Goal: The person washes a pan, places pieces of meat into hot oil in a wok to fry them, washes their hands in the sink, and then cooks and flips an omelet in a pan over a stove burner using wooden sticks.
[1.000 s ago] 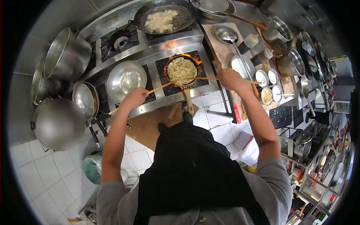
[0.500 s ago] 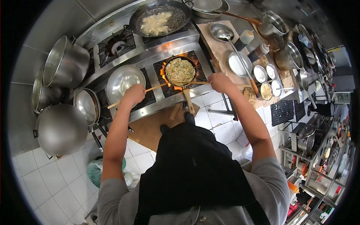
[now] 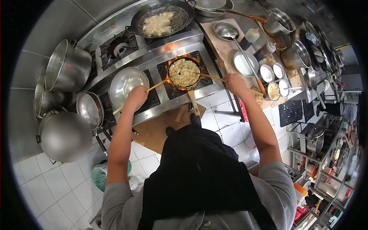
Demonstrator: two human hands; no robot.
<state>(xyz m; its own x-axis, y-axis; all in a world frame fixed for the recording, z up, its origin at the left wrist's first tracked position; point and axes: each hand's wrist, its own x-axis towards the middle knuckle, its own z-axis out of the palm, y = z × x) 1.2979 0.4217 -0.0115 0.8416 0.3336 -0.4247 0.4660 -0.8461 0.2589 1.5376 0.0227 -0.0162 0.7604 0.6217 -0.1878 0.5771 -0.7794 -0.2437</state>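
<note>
My left hand is closed around a long wooden chopstick, whose tip reaches the left rim of a small frying pan. A second chopstick is gripped in my right hand, its tip at the right side of the food. In the pan lies a lumpy, yellowish omelette-like cake, with a small dark gap near its middle. Flames show around the pan on the burner. Its wooden handle points toward me, held by neither hand.
A steel wok sits beside my left hand. Behind, battered food fries in a large wok of oil. At right, a ladle lies across bowls and bottles on a side table. Pots crowd the left.
My right hand has moved slightly right, and its chopstick tip has shifted from the pan's front to its right side. The cake's surface looks different, with a dark gap now showing.
</note>
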